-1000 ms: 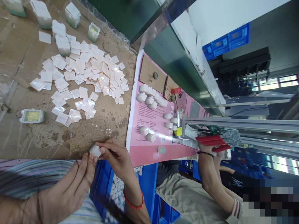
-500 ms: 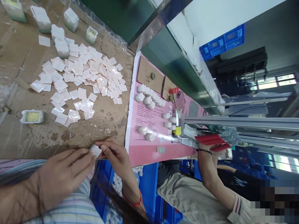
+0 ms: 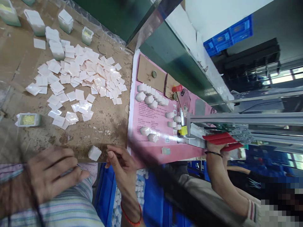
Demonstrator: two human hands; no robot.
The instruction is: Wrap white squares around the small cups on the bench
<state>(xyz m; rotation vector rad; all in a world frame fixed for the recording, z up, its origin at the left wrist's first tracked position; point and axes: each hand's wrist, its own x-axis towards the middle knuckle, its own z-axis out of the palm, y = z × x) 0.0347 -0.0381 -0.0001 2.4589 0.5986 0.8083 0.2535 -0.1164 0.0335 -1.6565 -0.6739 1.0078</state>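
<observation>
A small white box-like piece point(image 3: 94, 153) with angled faces rests alone at the near edge of the cardboard-covered bench point(image 3: 115, 126). My left hand point(image 3: 55, 173) is just left of it, fingers loosely bent and slightly blurred, holding nothing. On the other side, close by but apart from the piece, is my right hand point(image 3: 121, 167), wearing a red bead bracelet. Its fingers are curled with the thumb apart, and I see nothing held. Beyond both hands spreads a heap of thin, pale square pieces point(image 3: 87, 69), some glossy.
A small tub point(image 3: 28, 119) of yellow bits stands at left; more tubs point(image 3: 65, 21) line the back. Similar white pieces point(image 3: 149, 99) sit on a pink sheet point(image 3: 151, 154). At right, a co-worker's hand point(image 3: 214, 147) is by a red-handled press. Blue crates point(image 3: 104, 195) are below.
Both hands have let go of the white piece, which now sits on the bench edge. My left hand has drawn back left; my right hand has moved slightly right. The view has shifted a little.
</observation>
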